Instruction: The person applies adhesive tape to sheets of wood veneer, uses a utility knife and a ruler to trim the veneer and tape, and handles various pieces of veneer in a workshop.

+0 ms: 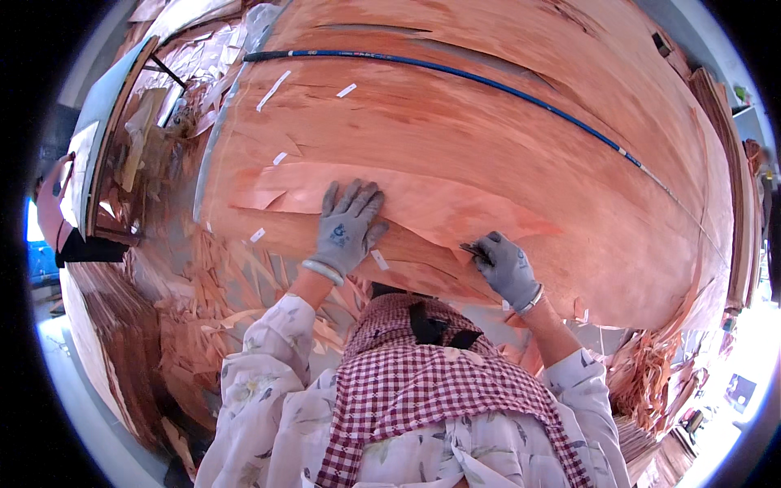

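Observation:
My left hand (346, 228), in a grey glove, lies with fingers spread on a pale pink veneer strip (289, 183) over a large reddish veneer sheet (504, 146). My right hand (508, 272), also gloved, grips a small dark tool (473, 252), probably a blade, at the strip's lower right edge. Short white tape pieces (346, 90) are stuck on the sheet. A long blue rod (443, 69) lies across its far part.
Stacked veneer (114, 342) stands at left, with loose scraps (195, 342) below the sheet and more (651, 374) at right. Another person's arm (53, 207) is beside a pale board (85, 171) at far left. More stacked sheets (732, 203) stand beyond the right edge.

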Tool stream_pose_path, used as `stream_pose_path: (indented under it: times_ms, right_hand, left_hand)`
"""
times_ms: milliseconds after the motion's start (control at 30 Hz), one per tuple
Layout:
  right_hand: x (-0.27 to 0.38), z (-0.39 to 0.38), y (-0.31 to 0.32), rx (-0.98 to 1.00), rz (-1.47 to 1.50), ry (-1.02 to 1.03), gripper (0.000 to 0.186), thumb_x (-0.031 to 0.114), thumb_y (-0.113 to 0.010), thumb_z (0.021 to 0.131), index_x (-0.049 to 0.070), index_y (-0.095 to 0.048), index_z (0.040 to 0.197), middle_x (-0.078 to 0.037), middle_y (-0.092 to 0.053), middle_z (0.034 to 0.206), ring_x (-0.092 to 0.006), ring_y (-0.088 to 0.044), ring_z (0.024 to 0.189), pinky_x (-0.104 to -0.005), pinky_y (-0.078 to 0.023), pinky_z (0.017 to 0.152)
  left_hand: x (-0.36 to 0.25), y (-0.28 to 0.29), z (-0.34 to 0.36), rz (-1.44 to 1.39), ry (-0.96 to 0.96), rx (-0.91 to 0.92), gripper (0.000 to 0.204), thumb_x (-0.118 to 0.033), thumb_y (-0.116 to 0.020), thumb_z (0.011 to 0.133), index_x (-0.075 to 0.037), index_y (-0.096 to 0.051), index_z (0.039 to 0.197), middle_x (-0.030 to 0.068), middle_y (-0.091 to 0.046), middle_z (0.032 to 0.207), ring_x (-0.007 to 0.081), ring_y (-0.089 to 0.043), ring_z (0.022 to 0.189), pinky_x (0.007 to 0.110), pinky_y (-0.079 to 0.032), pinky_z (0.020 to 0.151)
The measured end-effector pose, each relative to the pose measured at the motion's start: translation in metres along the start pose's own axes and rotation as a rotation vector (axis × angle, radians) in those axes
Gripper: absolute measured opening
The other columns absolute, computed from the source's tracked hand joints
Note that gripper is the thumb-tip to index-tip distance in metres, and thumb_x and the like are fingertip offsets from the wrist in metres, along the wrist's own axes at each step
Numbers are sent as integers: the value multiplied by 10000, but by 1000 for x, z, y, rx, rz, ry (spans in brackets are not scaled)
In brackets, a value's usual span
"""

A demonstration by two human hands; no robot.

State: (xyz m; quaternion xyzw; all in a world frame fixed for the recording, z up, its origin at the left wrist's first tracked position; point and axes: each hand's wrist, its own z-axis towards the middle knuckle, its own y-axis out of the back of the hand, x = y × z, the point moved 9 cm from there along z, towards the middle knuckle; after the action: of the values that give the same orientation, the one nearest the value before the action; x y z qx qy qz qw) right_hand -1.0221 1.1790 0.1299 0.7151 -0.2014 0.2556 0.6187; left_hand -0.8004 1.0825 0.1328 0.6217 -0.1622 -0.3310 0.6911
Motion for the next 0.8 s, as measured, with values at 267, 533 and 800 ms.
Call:
stream_pose_path:
  times_ms: [267,533,800]
  right_hand:
    - [-2,8,27,109,186,35,240,92,-543,778,0,-604,990,-193,-574,923,-355,-568,845,-393,-472,750]
    - [3,46,45,191,443,-119,219,138,-519,894,8,-568,1063,-186,-616,890,-341,-609,803,-377,-482,750]
    - [18,89,-8,270,-243,38,254,310,-488,935,71,-547,998,-167,-616,729,-353,-606,688,-434,-465,599]
  left_hand:
    - [-5,-17,24,-69,219,-82,270,-147,-621,774,-94,-634,1038,85,-586,1062,313,-521,1004,447,-421,883]
    - [-6,-26,19,-410,302,-222,337,-29,-599,731,-72,-621,1065,136,-585,1034,349,-536,956,423,-446,834]
    - [4,-30,19,-467,392,-134,410,-68,-665,707,-77,-611,1113,138,-574,1073,347,-517,1027,414,-423,901]
